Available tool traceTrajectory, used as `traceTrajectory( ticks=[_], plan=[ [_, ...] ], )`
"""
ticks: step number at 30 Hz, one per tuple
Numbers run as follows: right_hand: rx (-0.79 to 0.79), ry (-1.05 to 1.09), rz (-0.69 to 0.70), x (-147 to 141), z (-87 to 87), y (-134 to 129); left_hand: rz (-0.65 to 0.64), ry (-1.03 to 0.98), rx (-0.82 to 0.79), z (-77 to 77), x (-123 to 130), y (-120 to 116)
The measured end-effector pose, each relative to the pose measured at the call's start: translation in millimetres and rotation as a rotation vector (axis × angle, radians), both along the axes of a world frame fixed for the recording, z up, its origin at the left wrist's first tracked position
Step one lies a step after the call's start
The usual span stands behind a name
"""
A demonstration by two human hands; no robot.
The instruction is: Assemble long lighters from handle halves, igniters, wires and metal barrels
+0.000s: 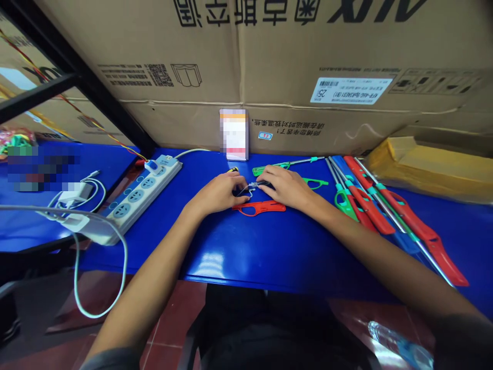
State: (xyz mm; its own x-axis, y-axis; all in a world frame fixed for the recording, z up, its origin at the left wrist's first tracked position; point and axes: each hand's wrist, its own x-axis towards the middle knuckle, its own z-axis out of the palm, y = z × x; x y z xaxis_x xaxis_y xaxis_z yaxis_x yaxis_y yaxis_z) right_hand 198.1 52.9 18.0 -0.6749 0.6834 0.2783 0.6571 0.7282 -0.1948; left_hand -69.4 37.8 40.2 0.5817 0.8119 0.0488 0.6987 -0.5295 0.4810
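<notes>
My left hand (pixel 220 193) is closed, fingertips pinched near a small clear part (pixel 252 185) with a thin pale wire. What exactly it grips is hidden. A yellow and black tip (pixel 233 169) shows just above its knuckles. From the other side, my right hand (pixel 288 186) pinches the dark end of that same clear part. Just below the fingers lies an orange-red lighter handle shell (pixel 265 207), flat on the blue table (pixel 239 252). Behind the right hand is a green long-necked lighter (pixel 269 168), partly covered by the hand.
Several long lighters, among them a red one (pixel 419 221), lie at the right beside an open cardboard box (pixel 431 172). A phone-like screen (pixel 234 134) leans on the large carton (pixel 269 61) behind. At left are a power strip (pixel 142 195) and a looping white cable (pixel 125 257).
</notes>
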Motion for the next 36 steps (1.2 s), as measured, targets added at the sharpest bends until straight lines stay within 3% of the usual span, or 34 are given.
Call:
traceTrajectory(
  ticks=[15, 29, 36],
  plan=[
    [0.042, 0.035, 0.035, -6.8, 0.4, -8.0, 0.053, -0.28, -0.245, -8.2, -7.1, 3.0],
    [-0.119, -0.008, 0.068, -9.0, 4.0, -8.5, -0.016, -0.121, -0.111, -4.0, -8.9, 2.8],
    [-0.145, 0.122, 0.114, -0.4, 9.2, -21.3, -0.216, -0.153, 0.015, 11.0, -2.8, -7.5]
  ],
)
